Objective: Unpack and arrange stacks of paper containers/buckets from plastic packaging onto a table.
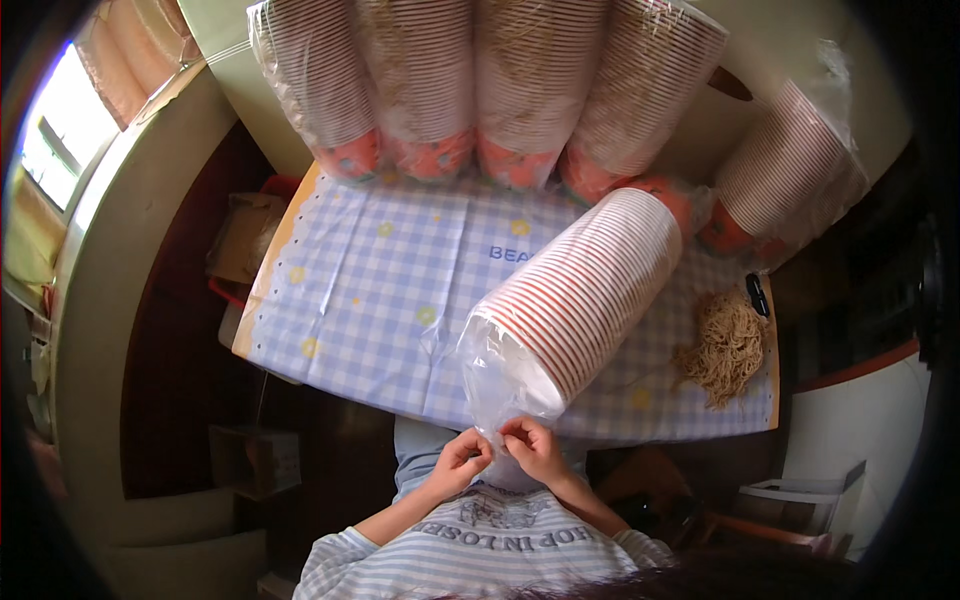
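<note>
A long stack of nested paper cups point(580, 290), white with red rims, lies slantwise across the table in a clear plastic bag point(490, 365). The open-looking end of the bag points toward me, past the table's front edge. My left hand point(463, 462) pinches the gathered plastic from the left. From the right, my right hand point(532, 448) grips the same bag end, its fingers close to the left ones. Whether the plastic is twisted or tied between the fingertips is too small to tell.
Several bagged cup stacks point(425, 90) stand along the table's far edge, with another bagged stack point(775, 165) at the far right. A heap of beige string point(728, 348) lies on the checked tablecloth point(370, 300), beside a black object point(757, 295). Cardboard boxes point(255, 462) sit at the left.
</note>
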A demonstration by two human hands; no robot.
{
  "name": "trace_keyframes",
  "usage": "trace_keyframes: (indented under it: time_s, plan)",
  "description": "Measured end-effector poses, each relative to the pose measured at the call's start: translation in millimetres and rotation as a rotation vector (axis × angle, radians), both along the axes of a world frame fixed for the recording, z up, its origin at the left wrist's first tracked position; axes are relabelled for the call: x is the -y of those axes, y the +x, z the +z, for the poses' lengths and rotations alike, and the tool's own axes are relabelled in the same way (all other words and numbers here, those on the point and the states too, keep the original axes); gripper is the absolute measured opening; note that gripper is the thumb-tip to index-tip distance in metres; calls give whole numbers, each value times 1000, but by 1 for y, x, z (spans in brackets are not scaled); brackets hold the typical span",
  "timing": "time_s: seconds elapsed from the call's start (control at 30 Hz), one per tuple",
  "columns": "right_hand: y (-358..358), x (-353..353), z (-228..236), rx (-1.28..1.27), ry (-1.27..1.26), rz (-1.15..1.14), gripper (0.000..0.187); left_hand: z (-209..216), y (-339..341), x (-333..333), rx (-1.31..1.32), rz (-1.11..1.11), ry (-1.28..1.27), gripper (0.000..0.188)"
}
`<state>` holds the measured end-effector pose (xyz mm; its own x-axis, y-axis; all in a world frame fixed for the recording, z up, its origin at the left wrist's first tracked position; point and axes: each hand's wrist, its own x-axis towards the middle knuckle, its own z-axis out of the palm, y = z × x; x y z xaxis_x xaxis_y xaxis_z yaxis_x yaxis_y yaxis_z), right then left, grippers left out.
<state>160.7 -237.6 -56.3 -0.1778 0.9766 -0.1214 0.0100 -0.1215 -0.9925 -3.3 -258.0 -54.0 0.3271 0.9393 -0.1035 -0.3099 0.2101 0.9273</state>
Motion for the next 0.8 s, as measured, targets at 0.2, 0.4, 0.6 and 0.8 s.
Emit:
trace_keyframes:
  time_s: [0.2,0.4,0.6,0.8]
  plan:
    - [0,-2,2,-28,33,49,11,8,15,-2,80,209,-168,10]
    - [0,-1,14,148,166,-9,16,-14,12,1,-5,148,-207,20]
    - [-12,3,23,363,333,-122,20,-14,18,2,50,239,-148,20]
    - [-16,6,14,323,318,-145,22,-30,17,4,109,301,-228,22]
